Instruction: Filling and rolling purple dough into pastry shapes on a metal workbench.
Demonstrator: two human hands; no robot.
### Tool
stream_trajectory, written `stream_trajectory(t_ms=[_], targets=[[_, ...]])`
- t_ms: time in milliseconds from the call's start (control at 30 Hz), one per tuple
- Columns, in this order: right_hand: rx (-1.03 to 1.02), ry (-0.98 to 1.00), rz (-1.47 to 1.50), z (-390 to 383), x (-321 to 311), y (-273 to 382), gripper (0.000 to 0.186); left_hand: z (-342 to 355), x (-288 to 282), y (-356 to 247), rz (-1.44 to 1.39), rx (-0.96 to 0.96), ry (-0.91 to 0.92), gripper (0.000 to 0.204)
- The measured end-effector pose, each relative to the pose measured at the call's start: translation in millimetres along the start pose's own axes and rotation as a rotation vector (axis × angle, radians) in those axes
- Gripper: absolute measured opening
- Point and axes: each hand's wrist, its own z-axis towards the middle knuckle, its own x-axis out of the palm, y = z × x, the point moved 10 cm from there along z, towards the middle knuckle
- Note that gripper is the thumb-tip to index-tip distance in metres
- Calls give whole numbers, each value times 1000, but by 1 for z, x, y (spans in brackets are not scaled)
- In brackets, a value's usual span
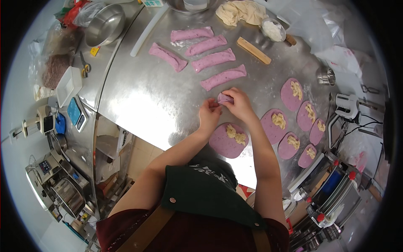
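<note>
Over the middle of the steel table (138, 80), both my hands are closed on a piece of purple dough (225, 98). My left hand (210, 114) pinches its near left end. Fingers of my right hand (236, 104) grip it from the right and cover much of it. Just beyond my hands lie several rolled purple dough logs (224, 77), with one more log (168, 57) set apart to the left. Close to my body rests a flat dough round (222, 145) topped with pale yellow filling (237, 135). More topped dough rounds (273, 126) spread to the right.
A wooden rolling piece (253, 50), a bowl of white flour (273, 30) and a cream cloth (241, 12) lie at the far side. At left are a steel bowl (105, 26), scissors (85, 65) and a scale (77, 113). A roller machine (331, 189) stands at right.
</note>
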Motion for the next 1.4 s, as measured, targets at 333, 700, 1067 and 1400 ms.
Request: stream_trajectory(t_ms=[333,700,1067,1400], targets=[[122,-38,274,-7,-1,-14,27,0,5,-11,61,-9,-41,34],[154,105,362,0,10,-27,26,4,6,-6,5,16,-14,28],[123,282,335,10,15,-17,24,1,10,-6,-66,12,24,23],[39,321,186,13,9,-3,24,0,9,-6,-53,96,-19,20]])
